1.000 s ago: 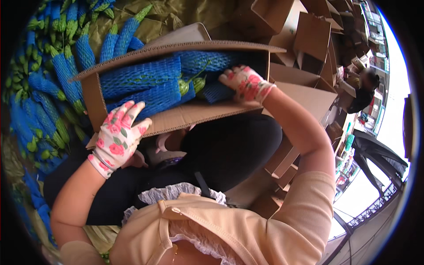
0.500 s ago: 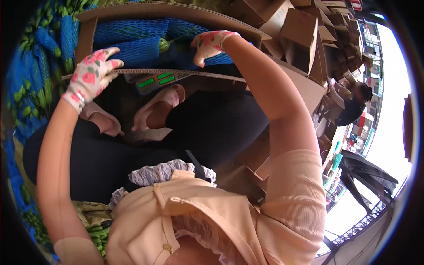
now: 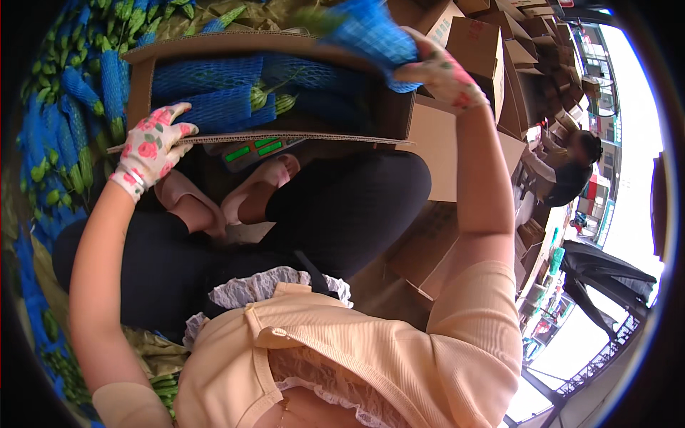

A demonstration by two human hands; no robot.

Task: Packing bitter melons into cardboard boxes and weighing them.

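Cardboard box (image 3: 264, 139), open-topped, fills the upper centre of my view; it rests above my crossed legs and holds green vegetables sleeved in blue foam net (image 3: 214, 100), laid side by side. Heap of netted vegetables (image 3: 64, 121), the same kind, spreads along the ground from 9 to 11 o'clock of the box. Stacked cartons (image 3: 492, 50) stand at 2 o'clock, and beyond them, near 3 o'clock, another person (image 3: 571, 175) bends over more boxes. Scale display (image 3: 253, 150) with green digits shows just under the box's near edge, at its 6 o'clock. My left hand (image 3: 150, 150), in a flower-printed glove, lies with spread fingers against the box's near left corner, at 8 o'clock, gripping nothing that I can see. My right hand (image 3: 439, 71), gloved alike, is closed around one netted vegetable (image 3: 371, 36), held up above the box's far right corner, at 1 o'clock.
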